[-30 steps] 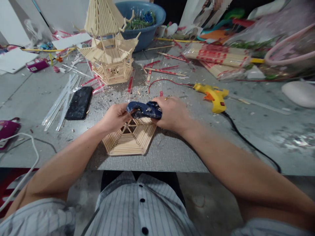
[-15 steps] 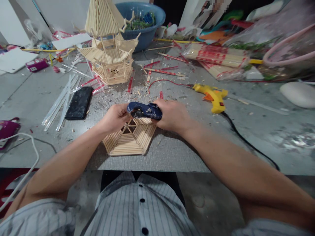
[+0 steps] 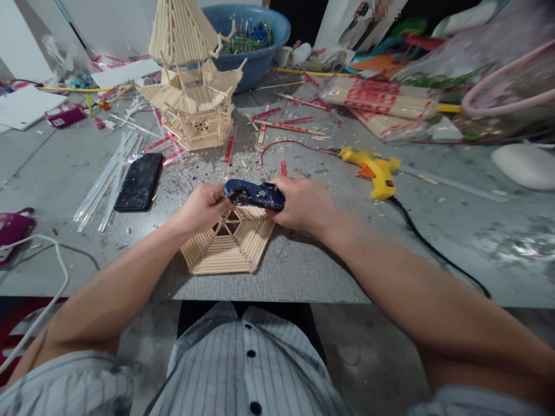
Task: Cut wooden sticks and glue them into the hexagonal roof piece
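Observation:
My right hand (image 3: 303,202) is wrapped around a dark blue hand cutter (image 3: 255,195), whose curved head points left. At that head, my left hand (image 3: 203,205) is closed with thumb and fingers pinched together; what it holds, if anything, is hidden. Just below both hands a hexagonal panel of wooden sticks (image 3: 223,254) lies on the table, with spokes around an open centre. Its far edge is partly covered by the hands and the cutter.
A stick-built pagoda (image 3: 195,98) stands beyond my hands, before a blue basin (image 3: 260,58). Left lie a black phone (image 3: 139,182) and clear glue sticks (image 3: 106,179). To the right are a yellow glue gun (image 3: 379,173), its black cord, and bagged sticks (image 3: 385,98).

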`<action>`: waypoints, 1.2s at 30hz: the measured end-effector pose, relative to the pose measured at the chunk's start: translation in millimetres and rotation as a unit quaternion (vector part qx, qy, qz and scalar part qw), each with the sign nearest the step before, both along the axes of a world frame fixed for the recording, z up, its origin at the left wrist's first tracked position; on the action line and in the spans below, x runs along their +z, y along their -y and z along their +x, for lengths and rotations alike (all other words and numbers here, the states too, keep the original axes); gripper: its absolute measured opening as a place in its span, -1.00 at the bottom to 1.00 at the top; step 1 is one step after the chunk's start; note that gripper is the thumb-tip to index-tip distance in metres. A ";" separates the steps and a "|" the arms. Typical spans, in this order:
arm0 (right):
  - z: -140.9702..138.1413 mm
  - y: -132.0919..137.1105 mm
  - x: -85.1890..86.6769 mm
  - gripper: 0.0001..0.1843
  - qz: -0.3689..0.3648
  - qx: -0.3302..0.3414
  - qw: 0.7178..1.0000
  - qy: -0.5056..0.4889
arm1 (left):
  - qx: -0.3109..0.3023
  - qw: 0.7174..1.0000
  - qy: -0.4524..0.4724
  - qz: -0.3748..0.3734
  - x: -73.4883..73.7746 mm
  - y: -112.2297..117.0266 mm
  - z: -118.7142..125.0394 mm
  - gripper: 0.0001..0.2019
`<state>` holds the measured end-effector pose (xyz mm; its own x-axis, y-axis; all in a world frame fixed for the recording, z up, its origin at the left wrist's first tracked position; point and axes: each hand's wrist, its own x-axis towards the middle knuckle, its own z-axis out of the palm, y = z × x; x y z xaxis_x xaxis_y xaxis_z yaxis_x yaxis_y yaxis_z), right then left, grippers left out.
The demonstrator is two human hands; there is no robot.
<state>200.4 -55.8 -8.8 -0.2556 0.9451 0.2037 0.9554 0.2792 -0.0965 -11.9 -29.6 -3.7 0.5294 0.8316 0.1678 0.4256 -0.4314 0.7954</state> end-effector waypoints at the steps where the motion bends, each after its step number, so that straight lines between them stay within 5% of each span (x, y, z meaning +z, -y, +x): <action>1: -0.3 0.1 0.4 -0.65 -0.002 -0.002 1.000 0.001 | 0.002 1.000 -0.002 -0.003 0.1 0.1 -0.1 -0.80; 19: -2.4 0.6 1.0 -0.64 -0.025 -0.036 0.998 0.039 | 0.002 0.999 0.026 -0.029 1.5 0.8 1.7 -0.80; 25: 3.7 -10.7 -5.8 -0.46 0.038 -0.065 0.997 -0.002 | 0.000 0.999 0.015 -0.028 7.9 2.9 2.5 -0.76; 33: 17.5 -22.9 -10.6 -0.36 0.009 -0.100 0.995 0.000 | -0.055 0.975 -0.167 -0.137 28.1 -1.7 -7.2 -0.87; 36: 16.5 -22.4 -11.3 -0.35 -0.001 -0.091 0.996 0.017 | -0.100 0.955 -0.251 -0.119 34.4 -2.5 -10.0 -0.87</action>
<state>217.0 -33.4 -20.0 -0.0867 0.9769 0.1955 0.9928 0.1011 -0.0645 -21.9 -27.1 30.7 0.6457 0.6887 -0.3297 0.7074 -0.3770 0.5979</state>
